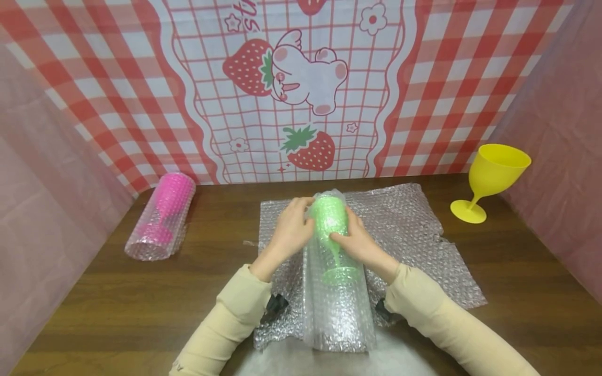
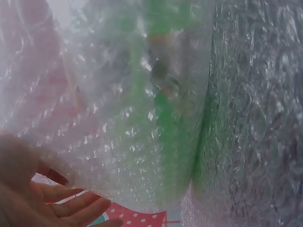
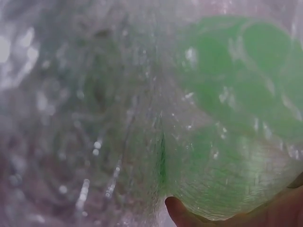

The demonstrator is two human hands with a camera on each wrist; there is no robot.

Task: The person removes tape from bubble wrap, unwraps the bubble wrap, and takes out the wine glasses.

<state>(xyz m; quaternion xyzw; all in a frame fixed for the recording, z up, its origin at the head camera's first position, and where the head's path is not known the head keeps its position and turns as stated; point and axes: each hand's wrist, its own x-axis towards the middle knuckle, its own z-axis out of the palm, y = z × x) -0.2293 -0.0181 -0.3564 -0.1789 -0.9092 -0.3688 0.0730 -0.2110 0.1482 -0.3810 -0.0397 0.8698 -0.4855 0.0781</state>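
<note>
A green goblet (image 1: 331,216) lies inside a roll of clear bubble wrap (image 1: 339,318), its cup at the far end and its base toward the person. The left hand (image 1: 290,227) holds the roll's left side near the cup; in the left wrist view the left hand (image 2: 52,201) has its fingers against the wrap's edge. On the right side of the cup, the right hand (image 1: 362,243) grips the roll with its thumb on top. Part of the right hand (image 3: 241,217) shows below the green shape in the right wrist view. Flat bubble wrap (image 1: 395,224) lies underneath.
On the left of the wooden table (image 1: 94,303) lies a pink goblet (image 1: 173,196) rolled in bubble wrap. A yellow goblet (image 1: 496,169) stands at the back right. A checked strawberry cloth (image 1: 310,94) hangs behind, with pink cloth (image 1: 42,183) at the side.
</note>
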